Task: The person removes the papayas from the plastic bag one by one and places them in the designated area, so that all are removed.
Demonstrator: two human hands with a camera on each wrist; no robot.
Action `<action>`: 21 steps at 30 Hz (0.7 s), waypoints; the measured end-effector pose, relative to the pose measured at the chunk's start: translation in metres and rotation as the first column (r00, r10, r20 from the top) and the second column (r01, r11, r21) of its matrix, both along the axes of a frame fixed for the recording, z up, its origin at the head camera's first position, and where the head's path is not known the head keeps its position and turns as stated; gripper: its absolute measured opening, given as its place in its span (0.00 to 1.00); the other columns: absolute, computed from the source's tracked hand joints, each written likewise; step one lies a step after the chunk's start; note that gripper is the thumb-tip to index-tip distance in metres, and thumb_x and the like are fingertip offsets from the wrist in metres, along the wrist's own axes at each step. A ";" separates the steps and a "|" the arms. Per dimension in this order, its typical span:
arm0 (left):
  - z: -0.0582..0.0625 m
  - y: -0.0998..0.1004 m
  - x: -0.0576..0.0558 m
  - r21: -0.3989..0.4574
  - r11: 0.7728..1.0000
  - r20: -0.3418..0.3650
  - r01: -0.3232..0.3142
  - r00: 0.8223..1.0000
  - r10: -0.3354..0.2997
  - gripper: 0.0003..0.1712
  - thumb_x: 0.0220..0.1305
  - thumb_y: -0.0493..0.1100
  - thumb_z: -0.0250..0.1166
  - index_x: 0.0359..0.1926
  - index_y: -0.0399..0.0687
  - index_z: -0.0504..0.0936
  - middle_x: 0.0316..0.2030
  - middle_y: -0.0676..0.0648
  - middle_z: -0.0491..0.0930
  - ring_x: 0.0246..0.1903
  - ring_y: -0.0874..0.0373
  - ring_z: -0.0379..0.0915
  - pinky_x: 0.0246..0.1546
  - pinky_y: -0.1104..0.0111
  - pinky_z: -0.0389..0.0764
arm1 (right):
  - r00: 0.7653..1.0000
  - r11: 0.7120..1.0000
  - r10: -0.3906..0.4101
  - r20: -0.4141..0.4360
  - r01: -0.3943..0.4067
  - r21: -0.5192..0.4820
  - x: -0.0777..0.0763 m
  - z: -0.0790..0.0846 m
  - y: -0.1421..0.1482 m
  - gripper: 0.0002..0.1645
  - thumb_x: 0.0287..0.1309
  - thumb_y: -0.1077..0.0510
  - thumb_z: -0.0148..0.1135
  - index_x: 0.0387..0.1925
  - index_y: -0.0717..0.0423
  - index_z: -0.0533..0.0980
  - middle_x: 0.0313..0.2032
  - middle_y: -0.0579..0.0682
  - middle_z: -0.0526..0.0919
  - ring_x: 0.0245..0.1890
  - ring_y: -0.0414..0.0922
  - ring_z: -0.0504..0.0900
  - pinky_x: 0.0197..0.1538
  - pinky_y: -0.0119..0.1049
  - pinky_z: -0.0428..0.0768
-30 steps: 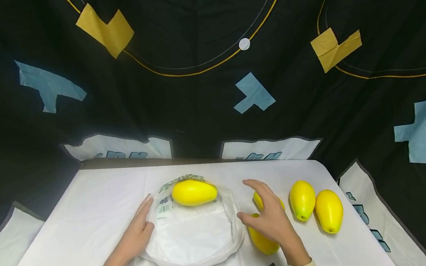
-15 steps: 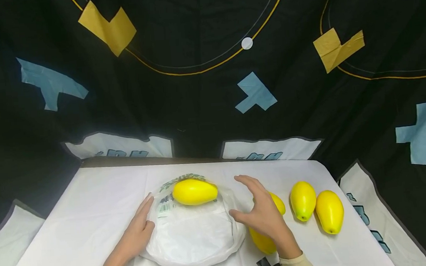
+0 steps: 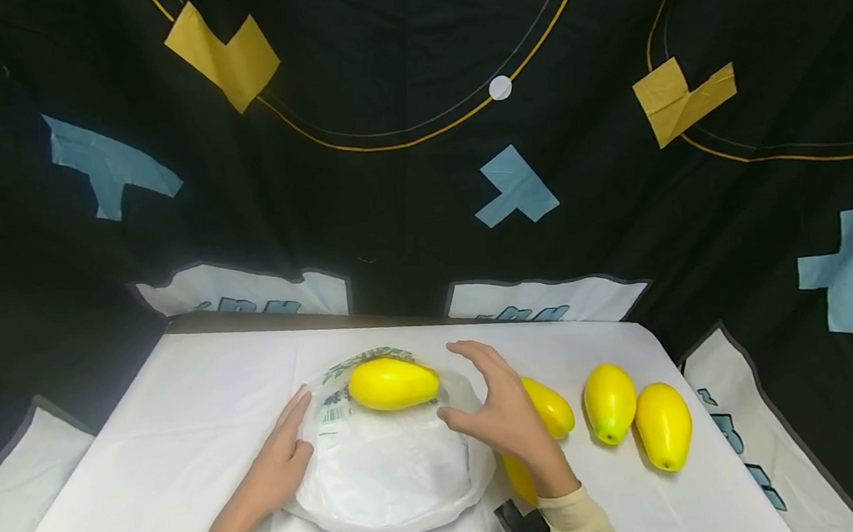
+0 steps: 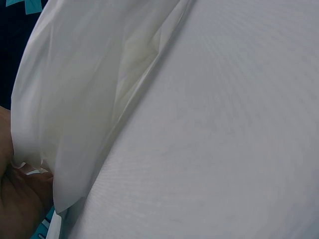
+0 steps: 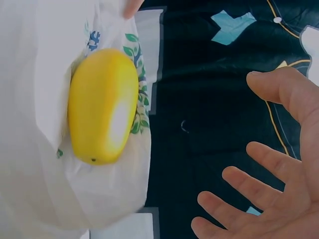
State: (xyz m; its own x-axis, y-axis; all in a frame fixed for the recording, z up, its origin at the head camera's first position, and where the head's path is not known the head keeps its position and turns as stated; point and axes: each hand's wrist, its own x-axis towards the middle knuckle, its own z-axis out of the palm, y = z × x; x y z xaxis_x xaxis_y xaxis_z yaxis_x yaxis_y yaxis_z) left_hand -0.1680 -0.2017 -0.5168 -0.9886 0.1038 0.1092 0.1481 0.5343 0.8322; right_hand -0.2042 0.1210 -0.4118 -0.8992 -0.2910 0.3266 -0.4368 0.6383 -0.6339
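A white plastic bag [image 3: 384,486] with green and blue print lies mouth-up on the white table. At its far side, inside the rim, rests a smooth yellow papaya-like fruit [image 3: 394,383]. My left hand [image 3: 280,461] touches the bag's left edge, fingers straight; in the left wrist view the bag's wall [image 4: 84,99] hides most of that hand. Over the bag's right rim hovers my right hand [image 3: 509,414], holding nothing, its thumb and fingers spread apart beside the fruit. In the right wrist view the fruit [image 5: 103,107] is apart from those fingers.
Two more yellow fruits [image 3: 550,406] lie partly hidden under the right forearm. Farther right are another pair of yellow fruits [image 3: 663,427]. A black object [image 3: 522,521] is beside the right sleeve. Behind the table hangs a black patterned cloth [image 3: 370,220].
My right hand has moved left, from above the fruits beside the bag to over the bag's right rim. The left hand, bag and fruit in it look unchanged.
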 end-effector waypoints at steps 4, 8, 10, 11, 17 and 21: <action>-0.001 0.000 -0.001 0.002 1.000 0.002 0.001 1.000 -0.001 0.40 0.66 0.29 0.47 0.77 0.43 0.45 0.76 0.41 0.39 0.74 0.40 0.34 0.71 0.44 0.43 | 1.000 1.000 0.008 -0.003 -0.008 -0.003 -0.004 -0.002 -0.008 0.45 0.41 0.48 0.76 0.64 0.31 0.69 0.63 0.31 0.67 0.64 0.38 0.66 0.62 0.53 0.72; -0.002 -0.001 -0.001 -0.002 1.000 0.002 -0.002 1.000 0.002 0.40 0.66 0.30 0.47 0.77 0.42 0.45 0.76 0.41 0.40 0.74 0.40 0.34 0.71 0.43 0.44 | 1.000 1.000 0.012 -0.005 -0.012 0.009 -0.009 -0.003 -0.015 0.45 0.40 0.49 0.77 0.64 0.30 0.69 0.64 0.32 0.68 0.64 0.39 0.67 0.62 0.52 0.72; -0.002 -0.001 -0.001 -0.007 1.000 0.005 -0.003 1.000 0.003 0.40 0.66 0.30 0.46 0.77 0.42 0.45 0.76 0.41 0.40 0.74 0.40 0.34 0.71 0.43 0.44 | 1.000 1.000 0.024 -0.013 -0.023 0.014 -0.012 -0.003 -0.017 0.46 0.39 0.49 0.76 0.64 0.31 0.69 0.64 0.32 0.68 0.64 0.39 0.67 0.62 0.52 0.72; -0.002 -0.001 -0.001 -0.009 1.000 0.005 -0.003 1.000 0.003 0.40 0.66 0.30 0.46 0.77 0.42 0.45 0.76 0.40 0.40 0.74 0.40 0.35 0.70 0.43 0.44 | 0.999 0.999 0.031 -0.016 -0.030 0.019 -0.013 -0.002 -0.019 0.46 0.39 0.49 0.76 0.64 0.32 0.69 0.64 0.32 0.68 0.65 0.38 0.66 0.63 0.51 0.72; 0.000 0.000 0.000 -0.002 1.000 0.009 -0.005 1.000 0.005 0.40 0.66 0.29 0.47 0.77 0.43 0.46 0.76 0.40 0.40 0.74 0.40 0.35 0.71 0.44 0.44 | 0.997 0.997 0.079 -0.025 -0.078 0.022 -0.021 -0.003 -0.026 0.45 0.40 0.50 0.75 0.64 0.36 0.70 0.64 0.32 0.68 0.65 0.37 0.66 0.63 0.48 0.71; 0.001 0.000 0.000 0.000 1.000 0.013 -0.006 1.000 0.006 0.40 0.66 0.29 0.47 0.77 0.43 0.46 0.76 0.41 0.40 0.74 0.40 0.35 0.71 0.44 0.44 | 0.997 0.996 0.082 -0.013 -0.081 0.025 -0.025 -0.005 -0.033 0.45 0.39 0.49 0.75 0.64 0.36 0.70 0.64 0.32 0.68 0.65 0.37 0.66 0.63 0.49 0.71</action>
